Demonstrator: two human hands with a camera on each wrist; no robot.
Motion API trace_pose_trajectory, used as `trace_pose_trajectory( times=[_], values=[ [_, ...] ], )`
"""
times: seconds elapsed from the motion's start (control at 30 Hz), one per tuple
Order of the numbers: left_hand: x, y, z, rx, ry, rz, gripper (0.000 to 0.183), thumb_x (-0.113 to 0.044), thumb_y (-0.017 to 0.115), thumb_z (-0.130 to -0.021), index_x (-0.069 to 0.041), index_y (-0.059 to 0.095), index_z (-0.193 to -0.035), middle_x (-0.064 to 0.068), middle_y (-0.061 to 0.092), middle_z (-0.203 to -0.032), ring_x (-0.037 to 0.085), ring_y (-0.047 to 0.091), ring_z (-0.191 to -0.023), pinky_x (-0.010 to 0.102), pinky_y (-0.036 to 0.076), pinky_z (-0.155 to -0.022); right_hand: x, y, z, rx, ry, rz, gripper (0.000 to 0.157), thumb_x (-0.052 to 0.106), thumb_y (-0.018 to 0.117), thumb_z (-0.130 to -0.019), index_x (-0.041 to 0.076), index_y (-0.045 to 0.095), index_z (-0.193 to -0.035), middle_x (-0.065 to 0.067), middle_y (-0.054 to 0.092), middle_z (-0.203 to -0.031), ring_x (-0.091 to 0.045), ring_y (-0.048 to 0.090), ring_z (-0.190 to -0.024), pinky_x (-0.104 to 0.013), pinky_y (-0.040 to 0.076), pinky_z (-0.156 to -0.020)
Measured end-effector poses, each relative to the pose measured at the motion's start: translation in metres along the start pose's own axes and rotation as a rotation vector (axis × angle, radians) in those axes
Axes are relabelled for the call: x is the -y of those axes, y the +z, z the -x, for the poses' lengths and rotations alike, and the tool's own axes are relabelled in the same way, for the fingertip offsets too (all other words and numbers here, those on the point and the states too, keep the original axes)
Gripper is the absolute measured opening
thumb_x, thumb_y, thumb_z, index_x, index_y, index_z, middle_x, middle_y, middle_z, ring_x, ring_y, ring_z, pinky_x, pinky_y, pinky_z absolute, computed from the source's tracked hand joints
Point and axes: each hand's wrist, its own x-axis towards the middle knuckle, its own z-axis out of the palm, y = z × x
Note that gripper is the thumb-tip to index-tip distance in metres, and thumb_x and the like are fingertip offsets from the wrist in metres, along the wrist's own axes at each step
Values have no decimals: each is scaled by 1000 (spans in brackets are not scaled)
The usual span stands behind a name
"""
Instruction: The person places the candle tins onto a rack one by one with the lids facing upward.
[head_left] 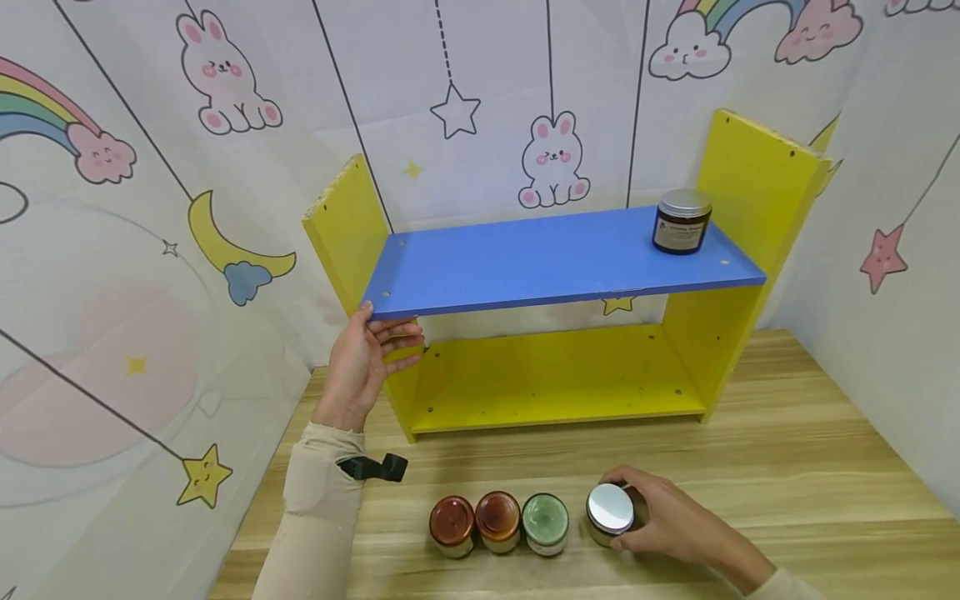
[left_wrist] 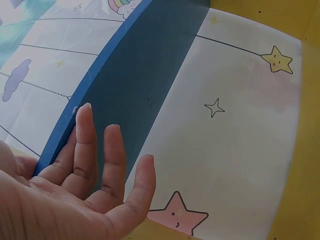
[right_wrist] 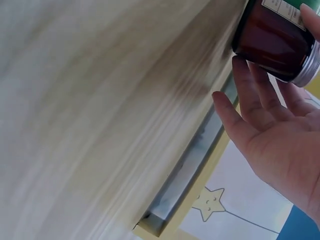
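Observation:
At the left end of the blue shelf board (head_left: 525, 265), my left hand (head_left: 365, 358) grips the front corner, thumb on the edge and fingers beneath. In the left wrist view those fingers (left_wrist: 114, 155) reach under the board's shaded underside. My right hand (head_left: 671, 521) holds a dark amber glass jar (right_wrist: 274, 37) with a silver lid (head_left: 611, 507), thumb on one side and fingers on the other, low over the table. To its left, a green jar (head_left: 546, 521) and two reddish-brown jars (head_left: 498, 518) stand in a row.
A similar lidded jar (head_left: 682, 222) stands on the blue board's right end. The board spans two yellow side panels (head_left: 757, 183) above a yellow bottom shelf (head_left: 555, 375). The unit stands on a wood-grain table (head_left: 810, 467), with cartoon-printed sheets (head_left: 480, 167) behind and beside it.

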Motion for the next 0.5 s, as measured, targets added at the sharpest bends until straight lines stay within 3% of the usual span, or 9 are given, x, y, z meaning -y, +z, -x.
trace_pose_trajectory(
  times=[0.2, 0.5],
  values=[
    [0, 0, 0, -5, 2, 2, 59, -47, 23, -111, -3, 61, -118, -2, 75, -92, 19, 69, -94, 46, 53, -93, 1, -3, 2, -30, -18, 21, 65, 38, 88, -79, 13, 60, -131, 4, 65, -125, -10, 64, -105, -28, 52, -92],
    [0, 0, 0, -9, -3, -10, 59, -47, 22, -111, -3, 60, -120, -2, 75, -92, 19, 69, -95, 44, 54, -92, 2, -4, 3, -33, -1, -6, 60, 38, 88, -79, 15, 63, -128, 6, 66, -122, -8, 64, -102, -33, 53, -91]
  ],
)
